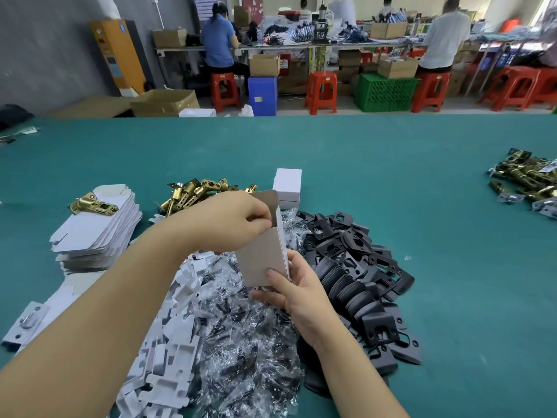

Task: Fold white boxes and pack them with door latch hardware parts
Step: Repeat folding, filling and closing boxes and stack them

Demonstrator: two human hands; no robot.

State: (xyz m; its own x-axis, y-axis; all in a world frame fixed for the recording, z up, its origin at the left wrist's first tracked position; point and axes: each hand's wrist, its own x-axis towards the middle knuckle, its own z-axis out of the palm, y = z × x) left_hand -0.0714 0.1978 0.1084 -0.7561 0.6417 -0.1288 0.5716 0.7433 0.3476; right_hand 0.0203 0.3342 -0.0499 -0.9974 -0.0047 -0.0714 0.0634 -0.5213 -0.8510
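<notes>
I hold an upright white box (261, 257) over the middle of the green table, its top flap standing open. My right hand (297, 289) grips its lower end from below and the right. My left hand (238, 221) is at the box's open top, fingers curled at the rim; what they pinch is hidden. Brass door latches (196, 191) lie heaped behind. Black strike plates (355, 267) are piled to the right, clear screw bags (244, 342) below, white card inserts (168, 351) at the lower left.
A stack of flat unfolded boxes (96, 230) with one brass latch (92, 203) on top stands at left. A folded white box (287, 188) stands behind. More latches (527, 179) lie far right. People sit at benches beyond the table edge.
</notes>
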